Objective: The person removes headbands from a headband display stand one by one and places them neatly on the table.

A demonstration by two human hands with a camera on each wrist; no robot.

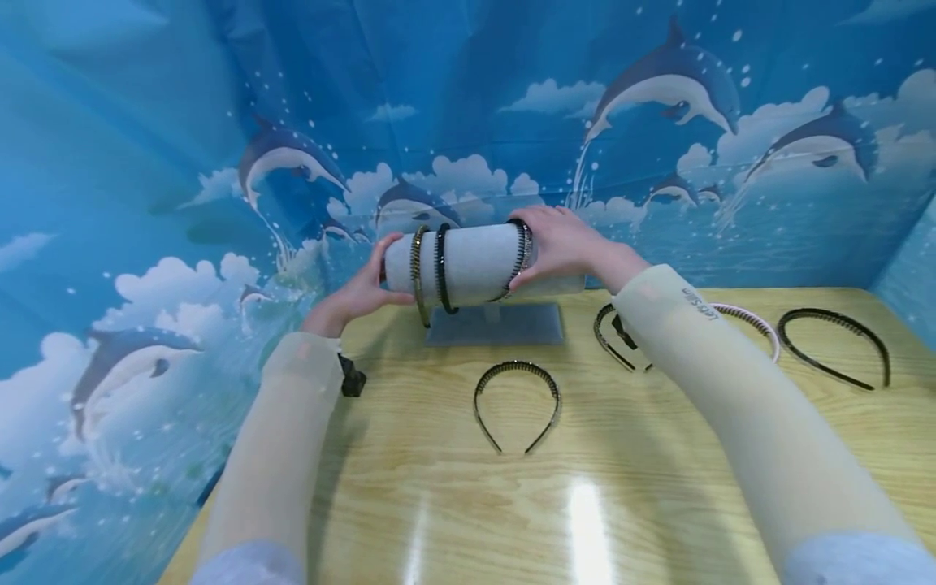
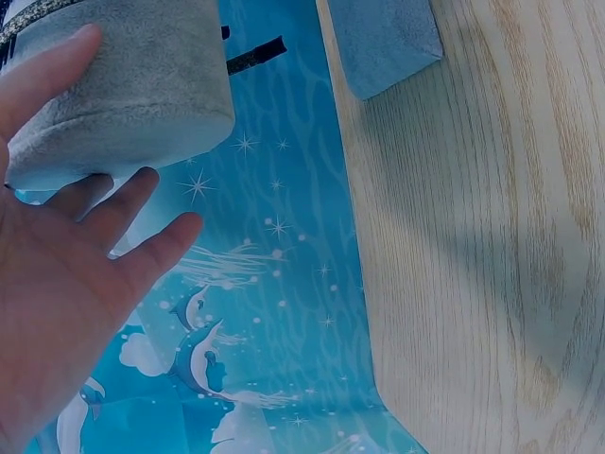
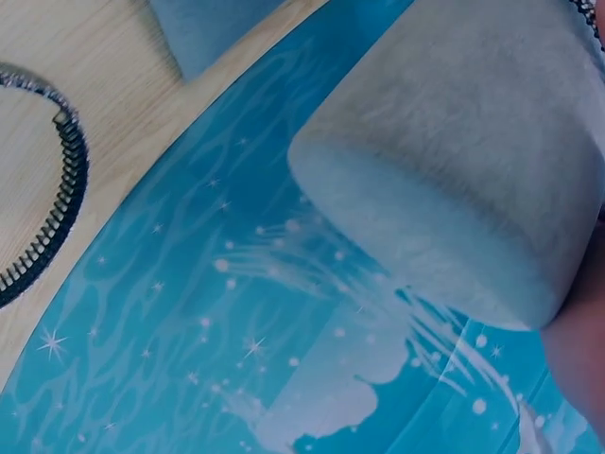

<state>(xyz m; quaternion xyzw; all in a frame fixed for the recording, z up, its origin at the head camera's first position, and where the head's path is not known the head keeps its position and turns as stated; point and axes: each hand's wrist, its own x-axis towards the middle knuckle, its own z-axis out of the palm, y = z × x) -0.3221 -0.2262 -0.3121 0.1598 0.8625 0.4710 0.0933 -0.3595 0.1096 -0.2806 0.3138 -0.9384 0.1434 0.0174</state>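
Note:
A grey fabric headband display roll (image 1: 478, 262) lies level on its stand, with a gold-and-black headband (image 1: 417, 276) and a black headband (image 1: 442, 272) around its left part. My left hand (image 1: 360, 291) spans the roll's left end, thumb in front and index finger over the top. In the left wrist view its other fingers (image 2: 118, 213) extend loosely by the flat end. Farther right, my right hand (image 1: 563, 244) holds a dark, sparkly toothed headband (image 1: 523, 252) around the roll, thumb in front and fingers on top. That headband's back side is hidden.
A dark toothed headband (image 1: 516, 366) lies on the wooden table (image 1: 409, 422) before the stand base (image 1: 494, 325). At right lie a pink headband (image 1: 760, 323), a black headband (image 1: 834, 315) and another dark one (image 1: 601, 325) partly behind my right sleeve. A dolphin-print backdrop (image 1: 468, 97) stands behind.

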